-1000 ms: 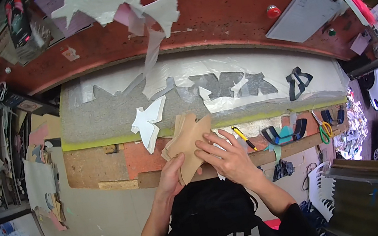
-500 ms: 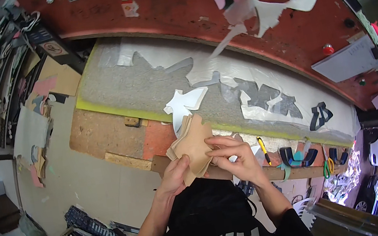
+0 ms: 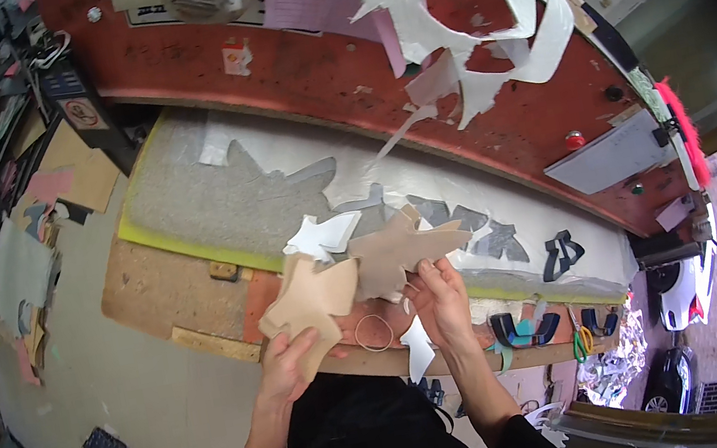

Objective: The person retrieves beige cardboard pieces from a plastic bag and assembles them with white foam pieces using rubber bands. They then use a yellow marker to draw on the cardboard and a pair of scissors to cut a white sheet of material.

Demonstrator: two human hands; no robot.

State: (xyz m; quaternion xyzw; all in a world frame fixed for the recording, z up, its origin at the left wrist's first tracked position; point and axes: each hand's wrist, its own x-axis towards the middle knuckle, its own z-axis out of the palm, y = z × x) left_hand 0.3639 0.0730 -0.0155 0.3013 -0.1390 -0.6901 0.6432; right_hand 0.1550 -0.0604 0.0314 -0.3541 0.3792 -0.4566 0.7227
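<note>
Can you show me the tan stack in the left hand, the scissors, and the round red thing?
Tan stack [image 3: 313, 293]: head view, middle of its top piece.
Scissors [image 3: 580, 336]: head view, where the handles meet.
Round red thing [image 3: 574, 141]: head view, middle of its top.

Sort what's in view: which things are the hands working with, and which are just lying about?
In use:
- tan cutouts, in the left hand
- brown cutouts, in the right hand

Apparently lying about:
- scissors
- clipboard
- black cutout
</note>
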